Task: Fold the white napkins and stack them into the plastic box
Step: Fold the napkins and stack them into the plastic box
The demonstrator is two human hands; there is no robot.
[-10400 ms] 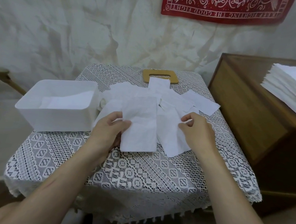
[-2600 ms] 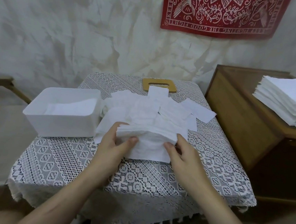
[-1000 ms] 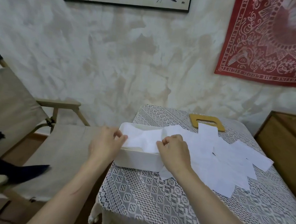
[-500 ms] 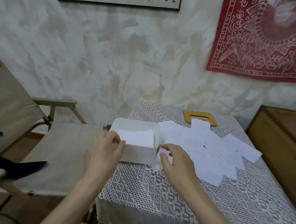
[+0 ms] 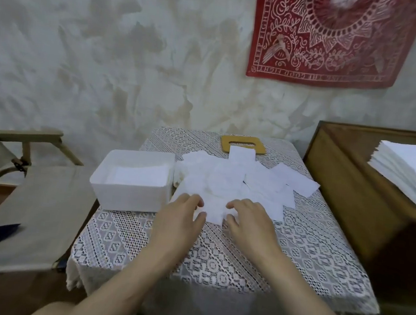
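Plastic box [image 5: 126, 197] sits at the bench's [image 5: 218, 254] left edge, folded napkin [image 5: 139, 176] flat inside. Loose napkins [image 5: 262, 185] are spread mid-bench toward the far edge, overlapping. Left hand [image 5: 180, 220] and right hand [image 5: 248, 224] are on the nearest napkin [image 5: 213, 210], fingers bent with tips touching it; can't tell if they pinch it.

Soft even light, slight blur, wide-angle warp.
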